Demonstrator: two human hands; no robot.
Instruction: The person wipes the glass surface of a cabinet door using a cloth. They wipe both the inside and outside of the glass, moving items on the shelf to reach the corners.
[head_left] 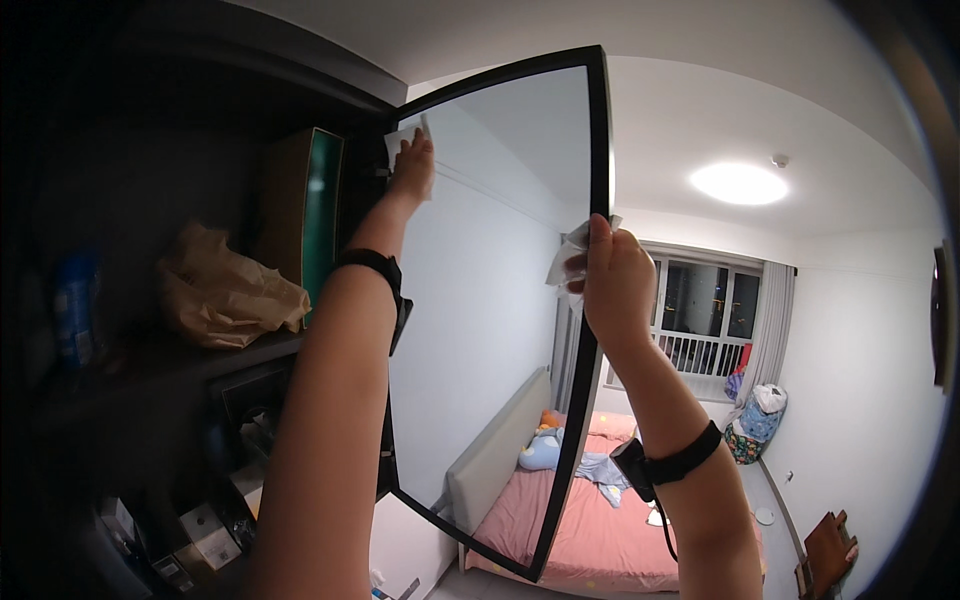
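Note:
A cabinet door with a clear glass pane [480,290] and a black frame [598,140] stands swung out in front of me. Near the pane's upper hinge-side corner, my left hand [414,168] presses a white wipe [396,142] against the glass. My right hand [618,285] is closed around the free upright edge of the frame, with another white wipe [562,264] bunched under its fingers. Part of each wipe is hidden behind the hand. A black strap [375,262] circles my left forearm, and a second strap [685,455] with a small device is on the right.
Dark cabinet shelves at left hold a crumpled brown paper bag [225,290], a green-sided box [320,210], a blue can [75,310] and several small boxes. Beyond the door are a bed [620,550] with pink bedding, a window [700,300] and stuffed bags [757,420].

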